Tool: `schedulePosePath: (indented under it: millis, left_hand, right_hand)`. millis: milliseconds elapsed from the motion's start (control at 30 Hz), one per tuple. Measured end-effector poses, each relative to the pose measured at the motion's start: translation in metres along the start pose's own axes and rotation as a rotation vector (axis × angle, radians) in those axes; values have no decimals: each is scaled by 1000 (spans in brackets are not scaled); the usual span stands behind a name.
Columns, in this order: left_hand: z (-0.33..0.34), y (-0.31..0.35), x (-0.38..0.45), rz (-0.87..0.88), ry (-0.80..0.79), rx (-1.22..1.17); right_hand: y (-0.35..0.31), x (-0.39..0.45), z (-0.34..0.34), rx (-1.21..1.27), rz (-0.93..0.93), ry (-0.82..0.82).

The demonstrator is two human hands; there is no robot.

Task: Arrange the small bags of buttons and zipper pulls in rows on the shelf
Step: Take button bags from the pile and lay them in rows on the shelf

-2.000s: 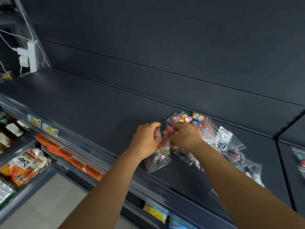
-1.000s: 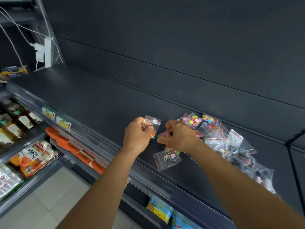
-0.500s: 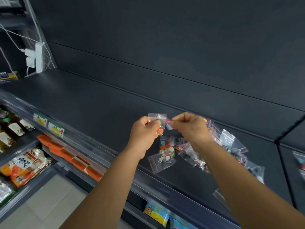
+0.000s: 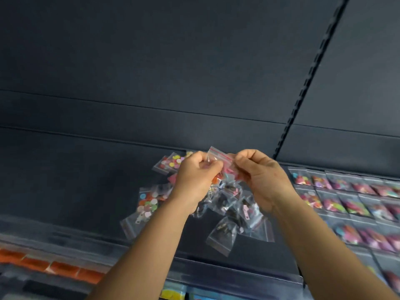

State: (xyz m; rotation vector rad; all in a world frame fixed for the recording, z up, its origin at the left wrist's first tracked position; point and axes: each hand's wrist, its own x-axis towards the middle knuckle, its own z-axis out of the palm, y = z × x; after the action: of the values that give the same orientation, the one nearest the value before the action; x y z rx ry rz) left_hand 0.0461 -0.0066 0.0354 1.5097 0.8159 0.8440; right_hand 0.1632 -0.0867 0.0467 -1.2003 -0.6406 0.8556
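Dark shelf (image 4: pixel 86 180) | loose heap of bags (image 4: pixel 229 211) lies mid-shelf, rows of bags (image 4: pixel 346 198) laid out at right | one small zip bag (image 4: pixel 218 158) is held above heap, pinched by left hand (image 4: pixel 195 178) and right hand (image 4: pixel 263 176) at its opposite edges.

the shelf (image 4: pixel 86 180) and back panel (image 4: pixel 151 61) are dark slate grey. the held bag (image 4: pixel 218 158) is clear with a red seal line. at 3 o'clock, rows of bags (image 4: pixel 346 198) show pink, yellow, green buttons. at 7 o'clock, orange packets (image 4: pixel 52 267).
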Motion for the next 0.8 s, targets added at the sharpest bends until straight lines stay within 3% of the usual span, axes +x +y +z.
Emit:
schedulePosePath:
  millis: [167, 400, 533, 800]
  left_hand:
    - [80, 10, -27, 63, -120, 6]
    - [197, 21, -65, -26, -194, -116]
    - [264, 21, -90, -43, -227, -78]
    - [349, 16, -119, -15, -47, -51]
  right_hand:
    - [-14, -27, -71, -113, -187, 261]
    - [-40, -61, -185, -206, -346, 383]
    - [-52, -75, -244, -214, -298, 373]
    - [-69, -102, -325, -7, -153, 305]
